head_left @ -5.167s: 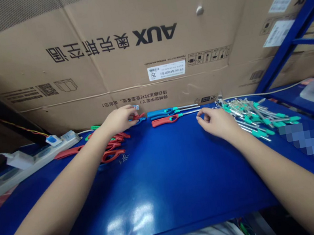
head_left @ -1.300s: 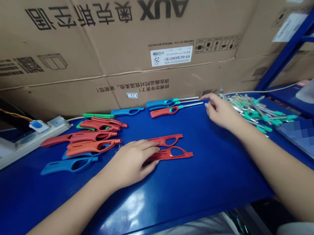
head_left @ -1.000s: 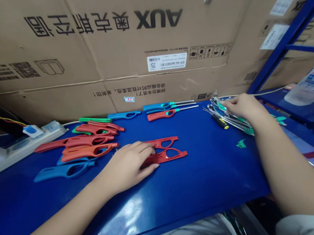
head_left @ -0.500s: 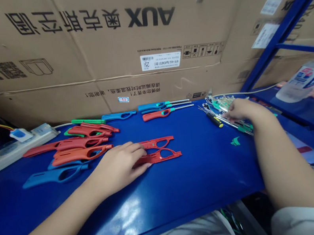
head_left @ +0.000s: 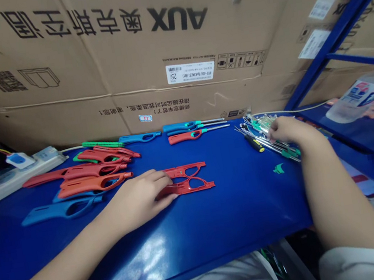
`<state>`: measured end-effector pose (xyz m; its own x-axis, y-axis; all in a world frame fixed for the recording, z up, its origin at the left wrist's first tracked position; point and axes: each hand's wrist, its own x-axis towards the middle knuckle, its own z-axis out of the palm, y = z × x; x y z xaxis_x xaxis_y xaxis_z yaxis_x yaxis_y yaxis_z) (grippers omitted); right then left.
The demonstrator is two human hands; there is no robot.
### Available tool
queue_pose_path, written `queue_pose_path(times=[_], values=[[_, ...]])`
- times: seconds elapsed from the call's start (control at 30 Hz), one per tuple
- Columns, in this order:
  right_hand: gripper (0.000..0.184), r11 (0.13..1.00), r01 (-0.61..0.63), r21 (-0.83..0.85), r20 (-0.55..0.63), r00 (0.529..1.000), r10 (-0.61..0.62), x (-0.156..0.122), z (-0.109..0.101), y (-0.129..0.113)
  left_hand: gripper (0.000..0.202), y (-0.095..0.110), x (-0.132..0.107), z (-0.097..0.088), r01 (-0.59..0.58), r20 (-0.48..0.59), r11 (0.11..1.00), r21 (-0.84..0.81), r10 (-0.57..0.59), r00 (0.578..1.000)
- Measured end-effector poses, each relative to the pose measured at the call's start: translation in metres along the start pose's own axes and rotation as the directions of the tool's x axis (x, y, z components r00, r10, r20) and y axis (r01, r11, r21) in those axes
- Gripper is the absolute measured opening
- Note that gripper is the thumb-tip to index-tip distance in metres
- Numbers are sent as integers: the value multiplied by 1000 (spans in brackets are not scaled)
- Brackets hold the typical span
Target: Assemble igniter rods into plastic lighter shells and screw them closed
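Nearest, on the blue table [head_left: 206, 232], our left hand [head_left: 143, 197] lies closed over the ends of two red handle halves [head_left: 182, 188]; farther, our right hand [head_left: 289, 130], fingers narrow, sits among the metal rods [head_left: 279, 147], no longer just beside them; we cannot tell whether it holds one; behind, the upside-down carton [head_left: 118, 70] reads AUX, its white label [head_left: 190, 72] 25.

Holds two red shells [head_left: 181, 188] side by side on the table [head_left: 223, 229] with the left hand [head_left: 142, 197]. Touches the rods [head_left: 276, 146] with the right hand [head_left: 288, 131], grip partly hidden. Shows a screwdriver [head_left: 254, 143] and a green scrap [head_left: 278, 169] near the rods, loose handles [head_left: 85, 185] at left, lighters [head_left: 183, 138] by the carton [head_left: 125, 73], a bottle [head_left: 356, 100] at far right.
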<state>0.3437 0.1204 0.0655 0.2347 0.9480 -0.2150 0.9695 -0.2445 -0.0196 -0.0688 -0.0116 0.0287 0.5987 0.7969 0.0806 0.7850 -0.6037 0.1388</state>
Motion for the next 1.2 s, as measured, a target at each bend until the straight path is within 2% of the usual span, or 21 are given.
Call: queue_pose_path(times=[0.1, 0.23, 0.4, 0.5, 0.63, 0.73, 0.83, 0.9, 0.97, 1.07, 1.2], values=[[7, 1000, 2, 0, -15, 1000, -2, 0, -1, -1, 20, 0, 0, 0, 0, -5, 1000, 2, 0, 1000], [25, 1000, -11, 0, -28, 1000, 11, -1, 0, -1, 19, 1, 0, 0, 3, -7, 1000, -3, -3, 1000], [11, 1000, 16, -17, 75, 997, -14, 2, 6, 3, 19, 1, 0, 0, 1, -1, 1000, -3, -1, 1000], [18, 998, 29, -46, 133, 991, -23, 5, 9, 3, 19, 1, 0, 0, 3, 1, 1000, -1, -3, 1000], [6, 998, 47, -39, 125, 991, -42, 6, 12, 0, 18, 1, 2, 1, 2, 0, 1000, -1, -2, 1000], [6, 999, 51, -4, 62, 997, -51, 4, 12, -3, 19, 0, 2, 1, 0, -2, 1000, -7, 0, 1000], [12, 999, 28, 47, -74, 997, -25, 3, 8, -4, 20, 0, 2, 1, -1, -3, 1000, -16, 1, 1000], [15, 995, 18, 98, -199, 980, 2, 1, 6, -5, 20, 0, 1, 1, -2, -2, 1000, -22, 2, 1000], [14, 985, 35, 166, -331, 943, 22, -2, 3, -6, 19, 0, 1, 1, -2, -2, 1000, -29, 2, 1000], [11, 960, 131, 249, -467, 884, 1, -8, 1, -12, 18, -1, 1, 0, 0, -9, 999, -44, -1, 1000], [6, 891, 345, 296, -547, 826, -138, -20, 3, -28, 18, -2, 1, 1, 8, -20, 998, -59, -9, 1000]])
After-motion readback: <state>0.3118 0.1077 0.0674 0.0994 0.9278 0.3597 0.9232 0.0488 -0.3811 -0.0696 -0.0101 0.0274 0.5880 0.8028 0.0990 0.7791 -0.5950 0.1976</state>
